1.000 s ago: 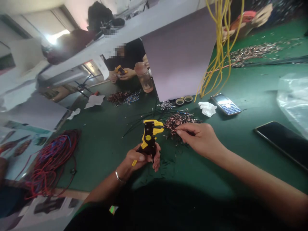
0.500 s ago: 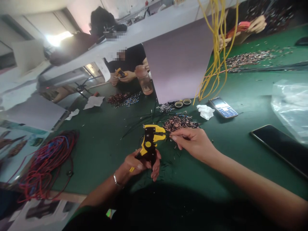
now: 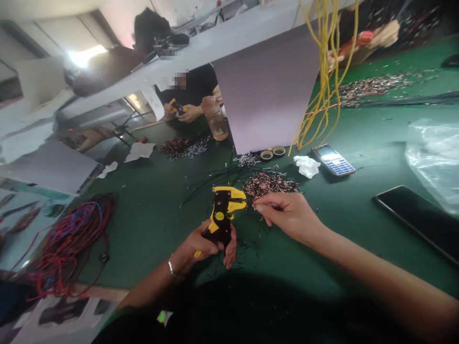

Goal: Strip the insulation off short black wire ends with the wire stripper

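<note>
My left hand [image 3: 211,246] is wrapped round the handles of a yellow and black wire stripper [image 3: 221,212], its jaws pointing right. Close to those jaws, the thumb and forefinger of my right hand [image 3: 285,212] pinch a short, thin, dark wire, mostly hidden by the fingertips. Just behind my right fingers lies a heap of short cut wires [image 3: 267,184] with bare copper-coloured ends. Long black wires [image 3: 204,179] stretch over the green table [image 3: 154,205] behind the stripper. Dark scraps are scattered below the tool.
A keypad phone [image 3: 333,160], crumpled tissue [image 3: 306,166] and two tape rolls [image 3: 272,153] lie beyond my right hand. A black smartphone [image 3: 416,220] is at right, red cable coils [image 3: 75,243] at left. Yellow wires [image 3: 328,81] hang by a grey panel [image 3: 267,91]. Co-workers' hands [image 3: 190,113] hold tools opposite.
The stripper's jaws, level with the wire before, now look slightly lower and left with my left hand. My right hand has barely shifted. A co-worker's yellow tool opposite has turned.
</note>
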### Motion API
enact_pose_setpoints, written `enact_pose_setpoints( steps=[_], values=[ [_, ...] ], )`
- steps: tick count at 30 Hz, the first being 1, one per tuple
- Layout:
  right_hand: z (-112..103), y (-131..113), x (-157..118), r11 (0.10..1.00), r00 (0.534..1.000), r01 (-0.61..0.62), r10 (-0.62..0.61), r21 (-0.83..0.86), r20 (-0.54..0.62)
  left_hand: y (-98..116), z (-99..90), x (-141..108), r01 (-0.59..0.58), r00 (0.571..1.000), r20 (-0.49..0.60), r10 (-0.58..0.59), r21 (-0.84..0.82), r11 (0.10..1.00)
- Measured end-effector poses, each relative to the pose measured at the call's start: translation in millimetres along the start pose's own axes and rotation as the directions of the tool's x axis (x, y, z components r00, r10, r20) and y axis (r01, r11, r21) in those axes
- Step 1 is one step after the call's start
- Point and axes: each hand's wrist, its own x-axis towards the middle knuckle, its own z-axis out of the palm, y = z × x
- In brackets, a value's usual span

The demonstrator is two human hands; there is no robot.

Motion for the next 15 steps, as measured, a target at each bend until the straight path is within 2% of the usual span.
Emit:
enact_pose_setpoints(
  steps=[15],
  values=[
    [1.9,0.7,0.6,1.000,1.000,0.008,-0.008,0.012,0.011,-3.7,-2.2,-1.4,-0.028,1.000,0.007,0.028,0.033,0.999]
  ],
)
